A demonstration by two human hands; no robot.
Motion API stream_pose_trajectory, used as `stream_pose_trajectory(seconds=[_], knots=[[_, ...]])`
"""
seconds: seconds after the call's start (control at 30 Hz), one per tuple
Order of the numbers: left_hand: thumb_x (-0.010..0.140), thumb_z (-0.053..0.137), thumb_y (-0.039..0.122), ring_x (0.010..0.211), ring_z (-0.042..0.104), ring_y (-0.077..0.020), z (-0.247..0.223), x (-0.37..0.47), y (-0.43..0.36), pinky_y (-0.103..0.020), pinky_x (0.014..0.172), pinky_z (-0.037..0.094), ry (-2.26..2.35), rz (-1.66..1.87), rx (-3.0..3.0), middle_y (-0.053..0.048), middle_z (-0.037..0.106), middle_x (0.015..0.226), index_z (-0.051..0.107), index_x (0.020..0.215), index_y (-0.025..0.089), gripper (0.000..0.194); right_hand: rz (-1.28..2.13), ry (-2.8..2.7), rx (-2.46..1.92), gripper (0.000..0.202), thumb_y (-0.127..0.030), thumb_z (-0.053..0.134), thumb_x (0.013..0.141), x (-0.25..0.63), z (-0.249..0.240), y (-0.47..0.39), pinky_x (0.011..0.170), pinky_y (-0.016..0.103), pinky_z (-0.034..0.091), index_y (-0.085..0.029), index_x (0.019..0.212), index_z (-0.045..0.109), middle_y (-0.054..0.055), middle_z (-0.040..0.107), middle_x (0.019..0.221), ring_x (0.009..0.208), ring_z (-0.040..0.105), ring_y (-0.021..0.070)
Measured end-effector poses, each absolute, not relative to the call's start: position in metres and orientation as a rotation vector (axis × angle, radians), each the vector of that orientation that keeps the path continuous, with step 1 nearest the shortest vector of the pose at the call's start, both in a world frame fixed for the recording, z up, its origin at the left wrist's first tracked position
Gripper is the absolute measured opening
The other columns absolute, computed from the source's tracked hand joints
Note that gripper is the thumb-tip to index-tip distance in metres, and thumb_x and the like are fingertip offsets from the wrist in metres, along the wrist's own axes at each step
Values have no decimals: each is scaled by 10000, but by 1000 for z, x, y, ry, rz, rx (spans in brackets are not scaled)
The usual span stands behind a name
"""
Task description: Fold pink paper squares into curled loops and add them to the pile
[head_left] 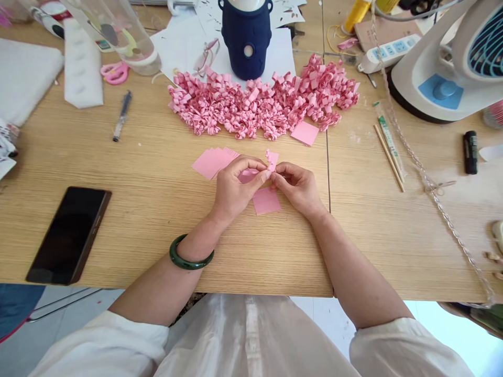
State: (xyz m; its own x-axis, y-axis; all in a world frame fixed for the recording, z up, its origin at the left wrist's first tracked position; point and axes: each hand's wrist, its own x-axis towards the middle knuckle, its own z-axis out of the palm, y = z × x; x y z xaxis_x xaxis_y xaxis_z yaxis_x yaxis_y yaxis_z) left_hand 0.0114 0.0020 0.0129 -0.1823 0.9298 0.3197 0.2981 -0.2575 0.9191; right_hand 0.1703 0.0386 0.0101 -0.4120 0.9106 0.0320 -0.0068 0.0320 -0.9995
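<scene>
Left hand (237, 184) and right hand (297, 187), grips pinched closed on curled pink paper strip (271, 162), smartphone (67, 235) at front edge of bench (157, 204).

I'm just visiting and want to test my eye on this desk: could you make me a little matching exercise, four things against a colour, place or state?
Column one
1. Heap of curled paper
2. Phone
3. Bangle
4. Left hand and right hand

Column two
A. Glossy dark green
B. Fingertips brought together at a pink paper piece
C. Spread in front of the navy bottle
D. Lying flat on the table, its screen dark

Right pairs: 1-C, 2-D, 3-A, 4-B.
</scene>
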Motion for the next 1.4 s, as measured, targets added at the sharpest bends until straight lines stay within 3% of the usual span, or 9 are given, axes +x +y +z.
stream_pose_trajectory(seconds=[0.3, 0.5, 0.67, 0.93, 1.13, 1.27, 1.4], knots=[[798, 777, 281, 903, 691, -174, 13, 10, 3, -299, 865, 538, 1416, 1405, 1482, -28, 749, 883, 721, 793, 191, 106, 1468, -1553, -976, 281, -447, 733, 819, 170, 9, 39, 603, 253, 458, -175, 813, 666, -4, 653, 729, 623, 576, 102], [769, 809, 401, 1017, 698, -201, 13, 11, 3, -324, 918, 555, 1328, 1357, 1272, -71, 742, 1079, 728, 1012, 187, 333, 1454, -1450, -1050, 296, -455, 724, 821, 171, 10, 40, 595, 260, 492, -186, 761, 618, -19, 638, 677, 577, 601, 103], [815, 774, 349, 1049, 694, -204, 9, 10, 3, -340, 972, 538, 1315, 1371, 1394, -69, 751, 1078, 747, 1012, 191, 253, 1465, -1444, -1050, 278, -428, 726, 817, 171, 11, 40, 588, 259, 498, -185, 747, 609, -15, 644, 686, 569, 617, 105], [843, 728, 233, 935, 714, -177, 10, 11, 2, -310, 882, 557, 1395, 1421, 1477, -33, 777, 941, 769, 902, 201, 78, 1463, -1485, -1035, 236, -384, 718, 816, 170, 9, 39, 584, 254, 480, -183, 743, 617, -20, 625, 688, 578, 606, 102], [836, 729, 229, 926, 718, -172, 9, 11, 2, -301, 874, 573, 1377, 1408, 1453, -33, 779, 938, 774, 895, 200, 80, 1453, -1524, -1016, 288, -449, 707, 835, 170, 11, 39, 587, 254, 470, -179, 765, 633, -10, 628, 703, 594, 591, 102], [833, 748, 295, 1019, 710, -182, 13, 12, 1, -307, 929, 569, 1352, 1425, 1390, -51, 769, 1071, 763, 1036, 209, 221, 1416, -1473, -1066, 334, -498, 686, 847, 170, 11, 38, 577, 258, 487, -195, 743, 592, -18, 618, 671, 567, 596, 108], [829, 750, 386, 823, 735, -159, 17, 12, 1, -275, 783, 604, 1372, 1447, 1198, -48, 786, 953, 774, 966, 191, 239, 1324, -1416, -1105, 326, -462, 679, 850, 170, 11, 38, 533, 251, 468, -202, 701, 550, -23, 577, 681, 552, 580, 106]])
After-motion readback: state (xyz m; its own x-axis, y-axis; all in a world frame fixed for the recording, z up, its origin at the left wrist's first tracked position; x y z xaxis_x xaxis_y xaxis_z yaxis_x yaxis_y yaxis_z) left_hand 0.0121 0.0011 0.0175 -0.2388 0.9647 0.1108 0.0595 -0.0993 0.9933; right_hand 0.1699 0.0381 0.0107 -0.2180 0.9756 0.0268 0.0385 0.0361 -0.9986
